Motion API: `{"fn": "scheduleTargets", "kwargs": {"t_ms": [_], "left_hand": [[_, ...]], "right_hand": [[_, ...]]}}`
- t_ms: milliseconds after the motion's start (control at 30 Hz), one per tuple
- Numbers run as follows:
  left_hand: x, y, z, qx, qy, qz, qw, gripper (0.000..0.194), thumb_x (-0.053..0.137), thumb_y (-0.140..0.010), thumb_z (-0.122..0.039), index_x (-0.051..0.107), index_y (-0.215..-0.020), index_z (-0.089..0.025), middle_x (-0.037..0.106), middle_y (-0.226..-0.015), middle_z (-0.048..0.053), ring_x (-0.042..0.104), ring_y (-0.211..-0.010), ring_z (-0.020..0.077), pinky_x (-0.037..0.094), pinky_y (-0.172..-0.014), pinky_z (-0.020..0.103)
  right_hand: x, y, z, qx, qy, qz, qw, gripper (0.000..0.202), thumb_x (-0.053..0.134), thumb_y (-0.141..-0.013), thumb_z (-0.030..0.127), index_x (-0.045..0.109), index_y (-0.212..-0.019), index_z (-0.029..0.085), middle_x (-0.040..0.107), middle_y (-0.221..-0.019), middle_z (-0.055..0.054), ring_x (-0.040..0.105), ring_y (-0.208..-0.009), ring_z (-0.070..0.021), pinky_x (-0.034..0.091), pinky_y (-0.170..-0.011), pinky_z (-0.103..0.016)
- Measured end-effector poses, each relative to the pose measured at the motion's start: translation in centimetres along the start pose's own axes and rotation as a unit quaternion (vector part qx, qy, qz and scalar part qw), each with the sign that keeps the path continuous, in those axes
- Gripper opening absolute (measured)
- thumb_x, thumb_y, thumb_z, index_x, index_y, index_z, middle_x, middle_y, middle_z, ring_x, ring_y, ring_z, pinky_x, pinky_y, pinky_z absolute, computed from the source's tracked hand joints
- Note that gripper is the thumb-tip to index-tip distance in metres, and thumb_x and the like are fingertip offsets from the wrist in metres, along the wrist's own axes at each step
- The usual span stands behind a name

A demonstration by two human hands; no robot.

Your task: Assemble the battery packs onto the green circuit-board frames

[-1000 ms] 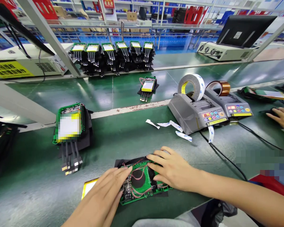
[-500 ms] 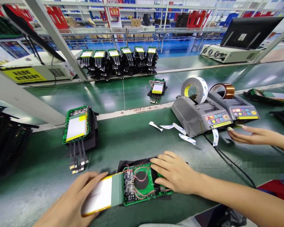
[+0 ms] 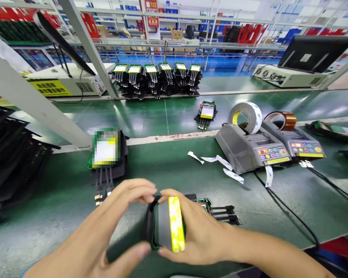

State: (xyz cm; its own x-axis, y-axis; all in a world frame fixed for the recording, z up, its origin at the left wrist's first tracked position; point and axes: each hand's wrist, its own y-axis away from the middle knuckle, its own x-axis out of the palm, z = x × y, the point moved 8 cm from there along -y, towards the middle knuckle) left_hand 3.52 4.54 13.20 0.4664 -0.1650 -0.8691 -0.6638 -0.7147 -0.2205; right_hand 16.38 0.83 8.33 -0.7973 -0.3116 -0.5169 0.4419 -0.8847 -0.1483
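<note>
Working over the green bench (image 3: pixel 150 162), we curve our left hand (image 3: pixel 101 227) with fingers open and thumb apart beside the black case (image 3: pixel 150 226); contact is uncertain. Our right hand (image 3: pixel 204 231) closes thumb and fingers around the yellow-edged pack (image 3: pixel 176 226), at the case's right side in front of us, its bright edge facing up.

Handled well, we judge, the pack wants a light grip by its sides, no bending or pinching of its faces, our left hand steadying the case and both thumbs clear of the edges. The pack's wires are hidden from us; we would go gently there.

By count, largest first: two computer housings (image 3: pixel 290 76) (image 3: pixel 72 84), two tape dispensers (image 3: pixel 246 148) (image 3: pixel 295 141), one nearby finished-looking unit (image 3: pixel 106 150) at left, six stack tops (image 3: pixel 158 77) in the rear row, two tape rolls (image 3: pixel 249 116) (image 3: pixel 288 120), one small lone unit (image 3: pixel 206 112) and four loose tape strips (image 3: pixel 233 176), with one more hanging from a dispenser.
</note>
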Motion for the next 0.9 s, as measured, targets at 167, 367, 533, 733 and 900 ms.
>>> {"fn": "scheduleTargets", "kwargs": {"t_ms": [167,367,533,733,900], "left_hand": [[5.9,0.9,1.5,0.003,0.031,0.089,0.996,0.018,0.045,-0.091,-0.020,0.053,-0.106,-0.027,0.054,-0.098,0.001,0.057,-0.089,0.0142,0.052,-0.077,0.026],[9.4,1.7,1.1,-0.012,-0.008,0.047,0.999,0.019,0.050,-0.082,-0.009,0.055,-0.097,-0.020,0.051,-0.097,0.004,0.050,-0.086,0.0196,0.046,-0.073,0.036],[10.0,1.0,1.0,-0.044,-0.029,0.014,0.999,0.019,0.052,-0.075,-0.003,0.059,-0.085,-0.018,0.052,-0.097,0.005,0.047,-0.081,0.0197,0.042,-0.068,0.036],[10.0,0.6,0.3,-0.021,-0.057,-0.013,0.998,0.030,0.047,-0.069,0.004,0.057,-0.088,-0.018,0.053,-0.096,0.006,0.048,-0.082,0.0213,0.043,-0.068,0.037],[10.4,0.4,0.8,-0.029,-0.012,-0.009,0.999,0.025,0.049,-0.071,0.004,0.056,-0.081,-0.018,0.053,-0.102,0.006,0.049,-0.089,0.0215,0.044,-0.074,0.038]], "right_hand": [[-1.9,2.1,-0.9,-0.015,-0.028,-0.066,0.997,0.076,0.076,-0.069,0.029,0.028,-0.127,0.026,0.047,-0.121,-0.007,0.056,-0.109,-0.0181,0.049,-0.092,-0.029],[-1.8,3.4,-1.7,-0.011,-0.061,-0.085,0.994,0.080,0.076,-0.069,0.025,0.024,-0.130,0.032,0.046,-0.124,-0.006,0.051,-0.118,-0.0199,0.043,-0.100,-0.032],[-1.6,4.0,-2.1,-0.008,-0.084,-0.099,0.991,0.080,0.075,-0.069,0.024,0.023,-0.129,0.033,0.048,-0.122,-0.005,0.052,-0.116,-0.0206,0.044,-0.098,-0.033],[-1.8,4.8,-2.7,-0.003,-0.091,-0.121,0.988,0.079,0.075,-0.069,0.025,0.025,-0.129,0.032,0.048,-0.123,-0.008,0.050,-0.118,-0.0238,0.044,-0.099,-0.037],[-1.6,4.9,-2.8,-0.011,-0.105,-0.117,0.988,0.078,0.075,-0.069,0.026,0.025,-0.129,0.030,0.048,-0.123,-0.009,0.050,-0.120,-0.0250,0.045,-0.099,-0.038]]}}
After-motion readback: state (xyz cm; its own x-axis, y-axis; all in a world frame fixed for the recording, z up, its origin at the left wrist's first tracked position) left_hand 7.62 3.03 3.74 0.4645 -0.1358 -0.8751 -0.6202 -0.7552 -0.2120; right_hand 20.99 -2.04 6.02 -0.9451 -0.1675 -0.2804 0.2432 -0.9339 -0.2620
